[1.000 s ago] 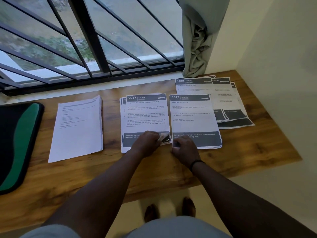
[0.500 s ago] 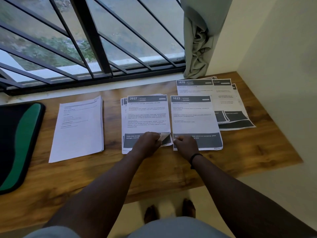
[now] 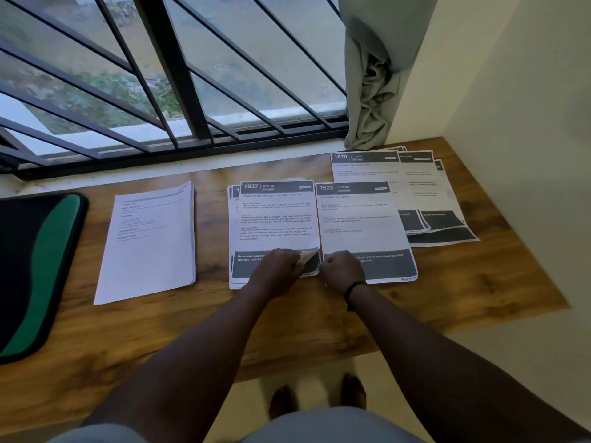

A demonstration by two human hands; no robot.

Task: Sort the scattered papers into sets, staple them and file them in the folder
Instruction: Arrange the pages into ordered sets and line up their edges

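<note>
Several paper piles lie on the wooden desk (image 3: 479, 282). A plain white stack (image 3: 150, 244) is at the left. The middle pile, topped by sheet 2937 (image 3: 276, 219), sits beside sheet 1623 (image 3: 361, 225). Behind it to the right is a fanned pile headed 1670 (image 3: 415, 190). My left hand (image 3: 278, 263) pinches the lifted bottom right corner of sheet 2937. My right hand (image 3: 342, 270) rests in a closed fist on the bottom left corner of sheet 1623. No stapler is in view.
A black and green folder (image 3: 35, 266) lies at the desk's left end. A barred window (image 3: 166, 91) runs along the back, with a knotted grey curtain (image 3: 374, 84) at its right. A wall (image 3: 527, 123) borders the desk on the right.
The hands have barely shifted; my left hand has curled the corner of sheet 2937 a little higher. The camera has tilted slightly.
</note>
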